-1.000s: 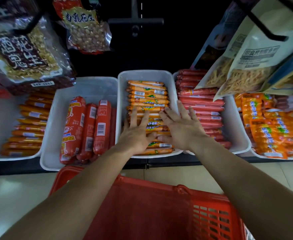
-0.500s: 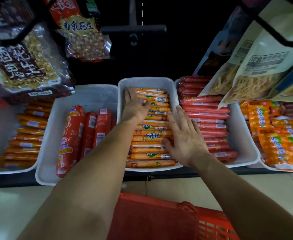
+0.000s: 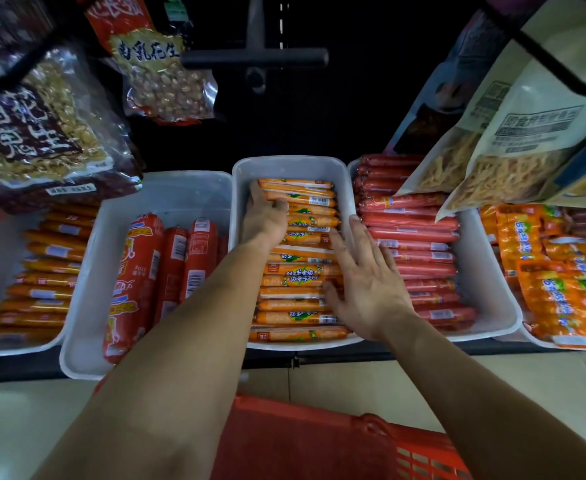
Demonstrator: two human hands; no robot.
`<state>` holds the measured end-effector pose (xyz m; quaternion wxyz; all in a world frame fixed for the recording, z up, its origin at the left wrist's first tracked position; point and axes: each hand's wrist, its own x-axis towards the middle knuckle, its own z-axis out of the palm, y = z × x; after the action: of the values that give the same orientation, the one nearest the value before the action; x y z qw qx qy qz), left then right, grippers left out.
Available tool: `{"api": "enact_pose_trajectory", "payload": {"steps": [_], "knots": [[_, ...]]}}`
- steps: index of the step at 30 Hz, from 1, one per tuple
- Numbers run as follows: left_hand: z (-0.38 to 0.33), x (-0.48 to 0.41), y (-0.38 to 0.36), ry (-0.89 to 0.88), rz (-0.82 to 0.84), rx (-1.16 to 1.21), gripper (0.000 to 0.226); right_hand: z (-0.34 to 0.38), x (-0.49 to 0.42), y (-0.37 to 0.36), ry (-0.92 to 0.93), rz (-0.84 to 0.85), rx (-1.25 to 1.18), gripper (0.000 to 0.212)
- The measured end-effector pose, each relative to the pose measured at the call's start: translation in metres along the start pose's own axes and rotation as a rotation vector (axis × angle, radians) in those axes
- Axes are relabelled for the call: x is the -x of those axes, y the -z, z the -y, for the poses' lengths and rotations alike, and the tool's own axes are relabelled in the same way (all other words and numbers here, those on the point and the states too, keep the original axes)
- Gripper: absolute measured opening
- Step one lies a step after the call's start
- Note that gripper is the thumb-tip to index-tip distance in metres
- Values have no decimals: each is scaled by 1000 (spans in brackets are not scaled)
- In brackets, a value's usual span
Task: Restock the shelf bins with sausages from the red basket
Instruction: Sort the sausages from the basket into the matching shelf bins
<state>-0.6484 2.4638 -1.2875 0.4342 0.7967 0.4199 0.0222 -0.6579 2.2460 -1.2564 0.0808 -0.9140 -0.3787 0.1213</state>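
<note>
Gripping glossy tubular sausages (image 3: 295, 318), plastic bin (image 3: 291, 166)

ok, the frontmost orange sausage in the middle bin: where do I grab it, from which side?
Its mid-length, from above and the near side. The frontmost orange sausage lies crosswise along the front wall of the middle bin, its ends close to the side walls and its neighbours packed behind, so probably only its top and near flank are free.
</note>
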Motion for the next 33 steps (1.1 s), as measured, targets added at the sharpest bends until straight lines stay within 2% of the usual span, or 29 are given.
{"api": "enact_pose_trajectory", "payload": {"steps": [5, 10, 13, 17, 23, 28, 33], "knots": [[9, 8, -5, -38, -25, -76, 64, 1, 0, -1, -4, -3, -8, 83], [10, 11, 0, -76, 47, 75, 66, 0, 0, -3, -8, -11, 7, 82], [15, 32, 4, -89, 10, 96, 68, 1, 0, -3, -15, -14, 13, 83], [31, 62, 2, 29, 26, 5, 67, 1, 0, -2, -26, 0, 17, 84], [27, 73, 5, -16, 80, 73, 48, 2, 1, -2, -38, -2, -13, 85], [25, 86, 14, 20, 85, 13, 77, 4, 1, 0, -44, -6, 4, 85], [33, 115, 11, 75, 122, -85, 76, 5, 2, -1, -53, -6, -1, 85]]}}
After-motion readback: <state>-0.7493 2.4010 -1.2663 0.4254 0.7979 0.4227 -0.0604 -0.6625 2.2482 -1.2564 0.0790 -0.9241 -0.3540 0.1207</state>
